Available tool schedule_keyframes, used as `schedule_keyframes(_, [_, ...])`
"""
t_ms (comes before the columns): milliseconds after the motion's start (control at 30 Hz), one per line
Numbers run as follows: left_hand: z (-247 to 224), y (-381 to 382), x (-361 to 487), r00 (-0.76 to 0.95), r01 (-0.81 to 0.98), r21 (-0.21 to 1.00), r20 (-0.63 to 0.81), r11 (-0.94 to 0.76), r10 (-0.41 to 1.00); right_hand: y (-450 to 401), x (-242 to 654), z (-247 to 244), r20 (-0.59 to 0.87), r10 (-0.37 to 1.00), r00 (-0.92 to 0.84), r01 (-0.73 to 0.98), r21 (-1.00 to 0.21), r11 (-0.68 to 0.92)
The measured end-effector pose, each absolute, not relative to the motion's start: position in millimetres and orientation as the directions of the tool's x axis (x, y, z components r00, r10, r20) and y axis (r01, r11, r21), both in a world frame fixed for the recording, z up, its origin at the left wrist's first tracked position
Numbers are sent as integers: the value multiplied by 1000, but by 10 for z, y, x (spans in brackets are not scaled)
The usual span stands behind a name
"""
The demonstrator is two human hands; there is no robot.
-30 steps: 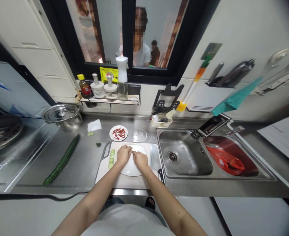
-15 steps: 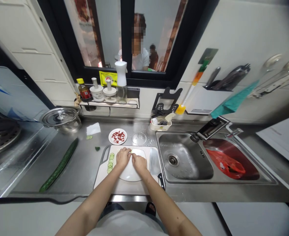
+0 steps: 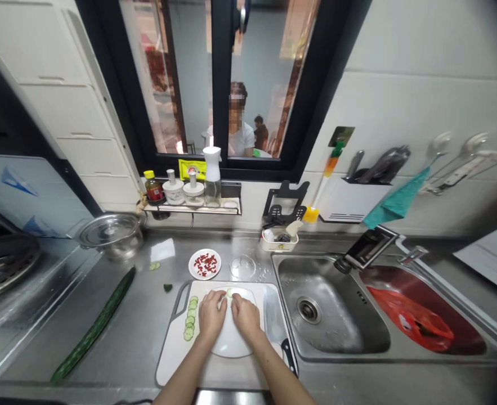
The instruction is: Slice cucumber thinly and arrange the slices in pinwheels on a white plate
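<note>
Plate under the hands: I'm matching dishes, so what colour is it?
The plate is white where it shows, best seen in the head view.

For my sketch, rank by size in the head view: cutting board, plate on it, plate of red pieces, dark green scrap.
1. Cutting board
2. Plate on the board
3. Plate of red pieces
4. Dark green scrap

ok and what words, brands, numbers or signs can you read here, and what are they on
None can be read clearly.
Yellow packet on the shelf: printing too small and blurred.
Red label on the yellow-capped bottle: too blurred.
Cream tub: small mark, unreadable.
Panel at far left: blue shapes, no readable words.
</note>
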State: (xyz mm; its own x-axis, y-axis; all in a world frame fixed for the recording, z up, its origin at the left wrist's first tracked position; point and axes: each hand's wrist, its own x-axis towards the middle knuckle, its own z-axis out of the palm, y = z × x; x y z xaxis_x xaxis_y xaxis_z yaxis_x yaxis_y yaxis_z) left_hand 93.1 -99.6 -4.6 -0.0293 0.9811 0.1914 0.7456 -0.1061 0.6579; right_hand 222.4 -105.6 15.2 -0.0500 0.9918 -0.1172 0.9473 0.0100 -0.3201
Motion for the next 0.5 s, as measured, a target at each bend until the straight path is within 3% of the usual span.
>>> schedule_keyframes(267, [-67, -1381, 522, -119, 679, 725, 260, -113, 958, -1328, 2349, 159, -41, 999, -2, 872, -489, -18])
schedule_keyframes(500, [-346, -1545, 96, -195, 671, 726, -22, 150, 981, -1505, 2401, -193, 60, 998, -5, 840, -542, 37])
